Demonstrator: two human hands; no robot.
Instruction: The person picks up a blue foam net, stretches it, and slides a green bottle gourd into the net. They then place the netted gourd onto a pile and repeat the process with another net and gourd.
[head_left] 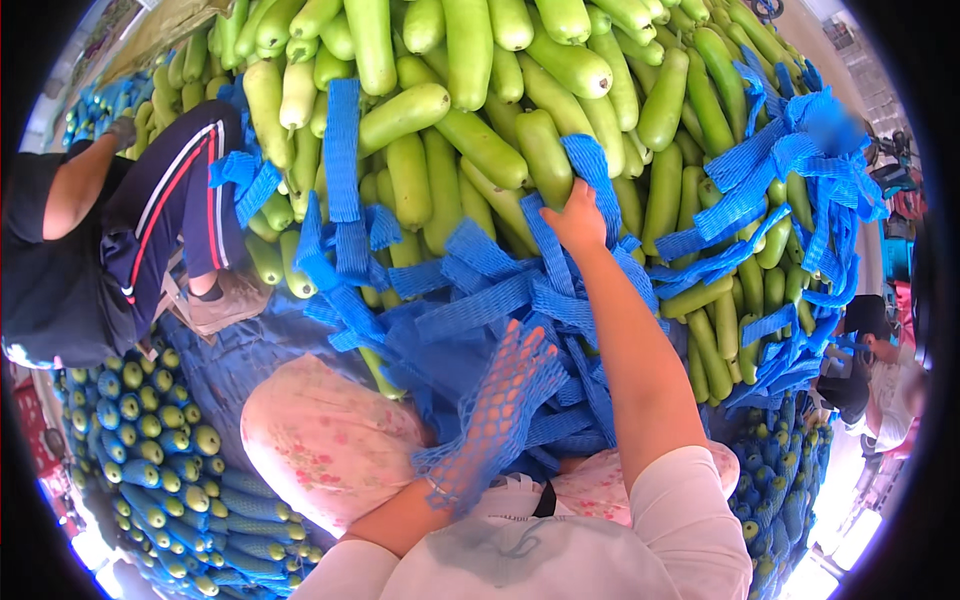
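Note:
A blue foam net sleeve (480, 425) is stretched over my left hand (515, 365) and wrist. Inside its mesh the fingers are straight and slightly apart, with the tips at the sleeve's end. Farther forward, my right hand (582, 222) is at the lower end of a green bottle gourd (545, 160), thumb on one side and fingers on the other. A blue net sleeve (588, 165) lies against those fingers, and part of the grip is hidden. Many loose blue sleeves (480, 310) lie in a heap between my hands and the gourds.
A large pile of bare bottle gourds (470, 60) rises ahead. More blue sleeves (790, 150) drape over it at the right. Sleeved gourds (150, 440) are stacked at the lower left, others (775, 480) at the lower right. A person (75, 230) sits at the left; another (880, 385) is at the right.

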